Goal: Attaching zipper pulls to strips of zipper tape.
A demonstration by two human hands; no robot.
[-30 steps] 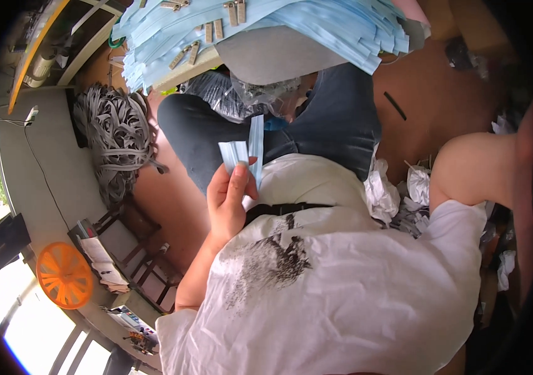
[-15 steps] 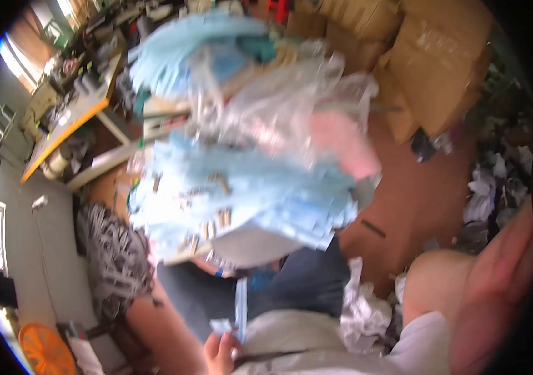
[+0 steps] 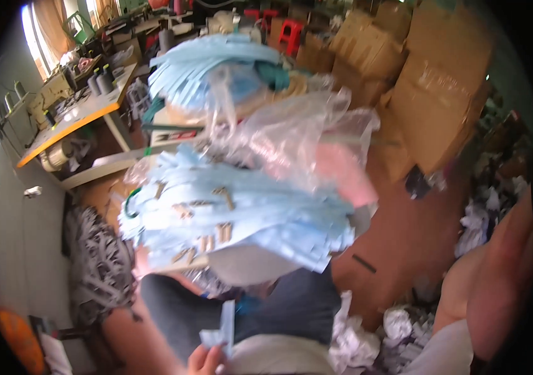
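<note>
Strip of light blue material point(image 3: 228, 322) is pinched between the thumb and fingers of the left hand point(image 3: 206, 361) at the lower edge of the view; one long end is pointed upward and a shorter flap is turned to the left, above the dark-clad lap point(image 3: 291, 306). The right arm point(image 3: 497, 281) is seen bent and blurred at the right edge, but its hand lies out of view, so its grip cannot be told. Beyond the knees, a broad pile of light blue strips point(image 3: 260, 209) is spread over a grey rounded surface point(image 3: 247, 265), and small wooden clips point(image 3: 224, 232) are scattered on it. Behind that pile, a clear plastic bag point(image 3: 291, 134) is laid near pink material point(image 3: 344, 172), with a second blue pile point(image 3: 216, 53) farther back. At left, thread spools are stood on an orange-edged counter point(image 3: 104, 111), and grey strips point(image 3: 97, 269) are heaped below. Cardboard boxes point(image 3: 441, 81) are stacked at upper right; crumpled white material point(image 3: 354, 347) is strewn beside the right leg.
</note>
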